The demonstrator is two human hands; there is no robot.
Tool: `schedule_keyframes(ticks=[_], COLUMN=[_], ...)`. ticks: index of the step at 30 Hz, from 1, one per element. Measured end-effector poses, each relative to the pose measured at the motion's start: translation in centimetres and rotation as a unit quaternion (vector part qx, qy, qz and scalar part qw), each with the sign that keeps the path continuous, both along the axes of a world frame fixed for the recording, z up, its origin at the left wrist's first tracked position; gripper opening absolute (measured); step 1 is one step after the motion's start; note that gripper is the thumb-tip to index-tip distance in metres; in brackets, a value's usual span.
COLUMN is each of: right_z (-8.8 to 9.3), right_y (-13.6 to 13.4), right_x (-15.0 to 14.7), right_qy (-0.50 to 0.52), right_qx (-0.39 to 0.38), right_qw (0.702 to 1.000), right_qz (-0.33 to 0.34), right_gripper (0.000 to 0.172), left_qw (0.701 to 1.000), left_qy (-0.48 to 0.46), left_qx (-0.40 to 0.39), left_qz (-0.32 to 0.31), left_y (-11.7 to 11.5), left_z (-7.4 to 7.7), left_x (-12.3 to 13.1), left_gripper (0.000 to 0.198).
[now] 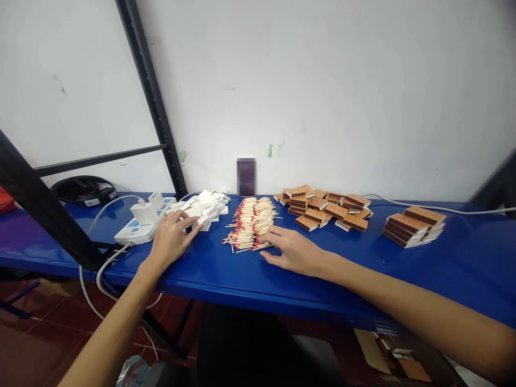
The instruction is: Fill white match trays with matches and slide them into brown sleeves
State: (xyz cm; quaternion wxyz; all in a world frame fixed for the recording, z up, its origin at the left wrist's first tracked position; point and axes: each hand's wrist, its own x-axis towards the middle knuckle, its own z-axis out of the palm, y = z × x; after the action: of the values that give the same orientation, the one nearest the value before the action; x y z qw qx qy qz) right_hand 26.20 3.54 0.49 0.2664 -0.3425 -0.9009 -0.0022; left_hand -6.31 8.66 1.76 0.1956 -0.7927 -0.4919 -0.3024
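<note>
A heap of red-tipped matches (252,223) lies in the middle of the blue shelf (226,271). My right hand (292,251) rests flat by the heap's right edge, fingers stretched out and touching the nearest matches. My left hand (171,236) reaches the pile of white inner trays (205,207) on the left, its fingertips closing on one white tray at the pile's front. To the right of the matches lies a spread of brown matchbox sleeves (326,207). Farther right stands a small stack of brown boxes (415,224).
A white power strip (139,226) with a plugged adapter and cables sits left of the trays. Black slanted shelf struts (153,102) cross the left side. A dark round object (83,189) lies at far left. A small dark blurred item (245,176) leans against the white wall.
</note>
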Motion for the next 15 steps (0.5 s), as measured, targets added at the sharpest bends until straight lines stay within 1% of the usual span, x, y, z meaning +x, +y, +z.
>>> schedule_keyframes(ticks=[1, 3, 4, 5, 6, 7, 8, 10, 12, 15], right_z=[0.0, 0.0, 0.0, 0.1, 0.1, 0.2, 0.2, 0.2, 0.0, -0.3], right_y=[-0.1, -0.2, -0.2, -0.2, -0.2, -0.1, -0.1, 0.1, 0.1, 0.1], right_x=[-0.3, -0.9, -1.2, -1.6, -1.8, -2.0, -2.1, -2.1, -1.9, -1.8], right_qy=[0.005, 0.009, 0.006, -0.004, -0.018, -0.035, -0.051, -0.073, -0.079, -0.097], right_qx=[-0.003, -0.007, -0.006, -0.002, 0.004, 0.010, 0.015, 0.017, 0.012, 0.001], right_qw=[1.000, 1.000, 1.000, 1.000, 1.000, 0.999, 0.998, 0.996, 0.995, 0.993], right_qz=[0.001, -0.006, -0.012, -0.019, -0.025, -0.031, -0.037, -0.044, -0.053, -0.068], right_gripper=[0.010, 0.009, 0.010, 0.010, 0.010, 0.011, 0.011, 0.013, 0.015, 0.019], left_qw=[0.998, 0.979, 0.964, 0.948, 0.931, 0.917, 0.908, 0.896, 0.905, 0.942], left_qy=[-0.065, -0.201, -0.260, -0.309, -0.340, -0.346, -0.332, -0.320, -0.286, -0.208], left_qx=[0.007, -0.004, -0.028, -0.069, -0.127, -0.190, -0.247, -0.296, -0.303, -0.262], left_qz=[-0.017, -0.038, -0.041, -0.041, -0.046, -0.057, -0.070, -0.083, -0.080, -0.014], left_y=[-0.4, -1.5, -2.3, -3.1, -4.0, -5.0, -5.9, -7.5, -8.6, -9.4], left_z=[-0.1, -0.4, -0.4, -0.4, -0.4, -0.3, -0.2, 0.0, 0.2, -0.1], left_x=[0.1, 0.6, 1.0, 1.4, 1.9, 2.5, 3.1, 4.6, 6.0, 7.6], left_gripper=[0.031, 0.032, 0.034, 0.037, 0.040, 0.041, 0.041, 0.038, 0.035, 0.030])
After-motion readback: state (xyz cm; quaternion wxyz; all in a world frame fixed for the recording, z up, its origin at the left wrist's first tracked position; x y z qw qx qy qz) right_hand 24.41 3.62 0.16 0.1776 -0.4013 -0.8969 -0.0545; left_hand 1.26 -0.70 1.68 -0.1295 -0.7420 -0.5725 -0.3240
